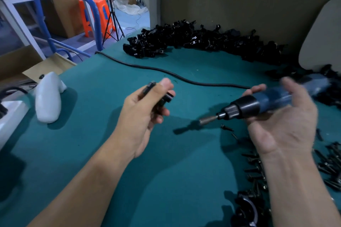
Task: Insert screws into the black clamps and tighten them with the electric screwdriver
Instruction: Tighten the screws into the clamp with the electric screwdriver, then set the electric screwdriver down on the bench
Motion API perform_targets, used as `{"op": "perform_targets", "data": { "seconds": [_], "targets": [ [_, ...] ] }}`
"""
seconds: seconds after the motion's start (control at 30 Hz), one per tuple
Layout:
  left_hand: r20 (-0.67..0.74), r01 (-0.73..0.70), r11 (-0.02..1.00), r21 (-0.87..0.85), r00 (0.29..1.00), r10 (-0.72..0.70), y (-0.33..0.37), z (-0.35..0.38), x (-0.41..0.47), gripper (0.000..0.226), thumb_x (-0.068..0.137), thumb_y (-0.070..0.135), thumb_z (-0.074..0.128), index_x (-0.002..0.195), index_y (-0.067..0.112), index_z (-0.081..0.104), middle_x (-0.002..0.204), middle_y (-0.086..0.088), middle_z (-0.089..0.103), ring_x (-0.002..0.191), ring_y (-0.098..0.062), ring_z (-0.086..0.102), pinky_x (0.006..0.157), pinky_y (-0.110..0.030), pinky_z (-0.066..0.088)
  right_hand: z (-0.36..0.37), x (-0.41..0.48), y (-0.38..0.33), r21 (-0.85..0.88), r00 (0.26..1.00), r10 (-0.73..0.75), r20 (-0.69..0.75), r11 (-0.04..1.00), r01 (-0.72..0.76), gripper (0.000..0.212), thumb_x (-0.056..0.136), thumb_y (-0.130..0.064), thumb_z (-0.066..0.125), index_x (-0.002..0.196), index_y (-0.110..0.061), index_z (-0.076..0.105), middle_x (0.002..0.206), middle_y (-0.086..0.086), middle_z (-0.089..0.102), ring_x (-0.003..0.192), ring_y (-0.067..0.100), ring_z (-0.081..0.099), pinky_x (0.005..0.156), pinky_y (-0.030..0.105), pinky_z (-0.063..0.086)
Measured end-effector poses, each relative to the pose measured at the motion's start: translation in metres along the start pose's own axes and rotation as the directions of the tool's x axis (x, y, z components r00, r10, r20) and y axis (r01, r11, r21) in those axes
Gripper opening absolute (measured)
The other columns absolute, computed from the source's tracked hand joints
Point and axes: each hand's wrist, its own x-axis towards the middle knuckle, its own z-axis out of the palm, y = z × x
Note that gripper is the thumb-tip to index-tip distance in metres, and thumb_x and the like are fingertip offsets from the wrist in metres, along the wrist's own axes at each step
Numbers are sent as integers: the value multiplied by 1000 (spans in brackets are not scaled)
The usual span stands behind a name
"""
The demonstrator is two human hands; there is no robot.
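Pinching black clamp [168,97] in left hand [144,112] over mid table [103,153]; right hand [282,125] fingers curled under electric screwdriver [247,106], bit aimed at clamp. Screws [252,169] near right edge.

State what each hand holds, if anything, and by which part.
The left hand pinches a black clamp round its middle, both ends sticking out. The right hand holds the screwdriver by its blue body, behind the black collar.

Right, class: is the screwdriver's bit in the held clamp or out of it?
Out. The right hand holds the screwdriver with its bit in open air, apart from the clamp the left hand grips.
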Motion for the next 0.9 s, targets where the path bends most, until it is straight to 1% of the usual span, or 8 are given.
{"op": "perform_targets", "data": {
  "seconds": [0.07, 0.17, 0.33, 0.53, 0.63, 0.73, 0.83, 0.9],
  "targets": [
    [-110, -95, 995, -24, 990, 92, 1, -2, 2, 42, 73, 55, 76, 91, 17, 76, 84, -1, 76, 54, -11, 60, 46, -17, 44, 4, 3, 8, -143, 999, 47, 3, 989, -46, 18, 89, -5, 64, 104, -10, 54, 99, 6, 53, 79, 18, 62, 79, 38, 63],
    [-229, -172, 984, 46, 957, 178, 1, -5, 5, 45, 85, 59, 63, 90, 15, 69, 72, -3, 74, 60, -13, 64, 48, -19, 45, 13, 6, 21, -389, 996, 87, -22, 917, -89, 21, 94, 0, 62, 112, -7, 56, 106, 7, 54, 95, 24, 59, 81, 38, 63],
    [-361, -196, 979, 50, 911, 200, 0, -9, 12, 37, 100, 50, 60, 84, 16, 63, 71, -3, 75, 50, -9, 54, 46, -19, 41, 27, 2, 47, -775, 988, 155, 18, 627, -84, 19, 90, -12, 74, 107, -13, 67, 90, 3, 65, 84, 24, 58, 81, 43, 53],
    [-358, -255, 956, 145, 887, 291, -3, -9, 14, 35, 99, 50, 64, 76, 23, 63, 76, 0, 77, 53, -9, 51, 56, -20, 44, 55, 1, 93, -933, 979, 200, -33, 345, -102, 19, 81, -20, 78, 91, -8, 67, 74, 7, 63, 59, 23, 58, 57, 33, 48],
    [-365, -274, 950, 150, 877, 311, -5, -10, 16, 36, 97, 54, 63, 70, 31, 66, 77, 2, 78, 55, -7, 54, 56, -15, 46, 64, 3, 112, -993, 996, 72, 50, 108, 42, 30, 74, -29, 78, 96, -17, 61, 92, 6, 69, 79, 24, 67, 69, 37, 57],
    [-361, -266, 946, 184, 877, 317, -6, -12, 17, 44, 88, 70, 58, 77, 29, 69, 81, 6, 76, 64, -8, 57, 66, -24, 48, 70, -2, 121, -986, 992, 2, 126, -112, 125, 52, 74, -39, 78, 107, -34, 38, 103, -1, 52, 78, 12, 53, 62, 30, 40],
    [-334, -244, 948, 204, 893, 302, -9, -15, 19, 57, 80, 81, 52, 86, 29, 75, 97, -5, 71, 76, -13, 60, 78, -30, 48, 72, -5, 123, -963, 988, -6, 152, -224, 147, 59, 79, -44, 76, 120, -32, 36, 110, -1, 46, 100, 23, 50, 78, 36, 42],
    [-313, -211, 961, 179, 914, 259, -8, -15, 19, 63, 82, 84, 43, 96, 34, 78, 92, -1, 67, 74, -12, 54, 79, -33, 46, 72, -10, 120, -958, 991, 5, 134, -257, 131, 65, 83, -47, 73, 135, -29, 37, 119, 1, 43, 119, 27, 46, 89, 40, 42]
  ]
}}
